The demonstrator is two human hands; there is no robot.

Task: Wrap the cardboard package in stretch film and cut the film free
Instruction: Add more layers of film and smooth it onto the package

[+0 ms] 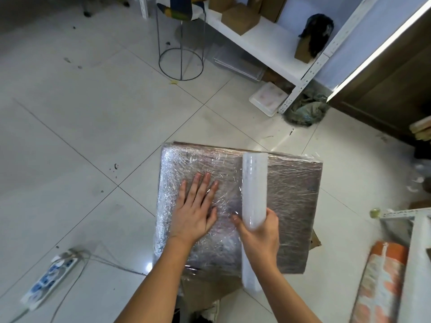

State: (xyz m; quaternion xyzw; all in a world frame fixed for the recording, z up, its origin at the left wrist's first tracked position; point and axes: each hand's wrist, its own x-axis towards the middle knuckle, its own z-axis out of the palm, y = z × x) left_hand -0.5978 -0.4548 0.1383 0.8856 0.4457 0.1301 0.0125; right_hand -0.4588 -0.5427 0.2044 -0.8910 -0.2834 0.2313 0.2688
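- Right hand (258,231): fingers curled round the white cylindrical roll of stretch film (254,190), gripping near its middle. Roll lies across the top of the package, long axis running away from the person. Likely held low so the film feeds tight onto the face.
- Left hand (197,206): flat, fingers straight and spread, palm pressing on the film-covered top. Reads as pinning or smoothing the laid layer so it doesn't lift while the roll pulls.
- Hands are apart, left one just beside the roll, not touching it.
- Flat square brown cardboard package (291,201): directly in front of the person, raised off the pale tiled floor (81,136) on something I can't make out. Already covered in wrinkled clear film; heavier, shinier build-up on the left part.
- Film is not yet cut; roll looks joined to the wrap. No cutter visible.
- White power strip with blue sockets (50,279): on the floor at near left, cable trailing.
- Orange-and-white patterned roll (382,276): near right, beside a white frame.
- Further out: black wire-frame stool (180,54), white metal shelf rack (256,38) with brown boxes on it.
- Count: 2 hands, 1 film roll, 1 package, 1 power strip, 1 stool. Shelf boxes: several, exact count unclear.
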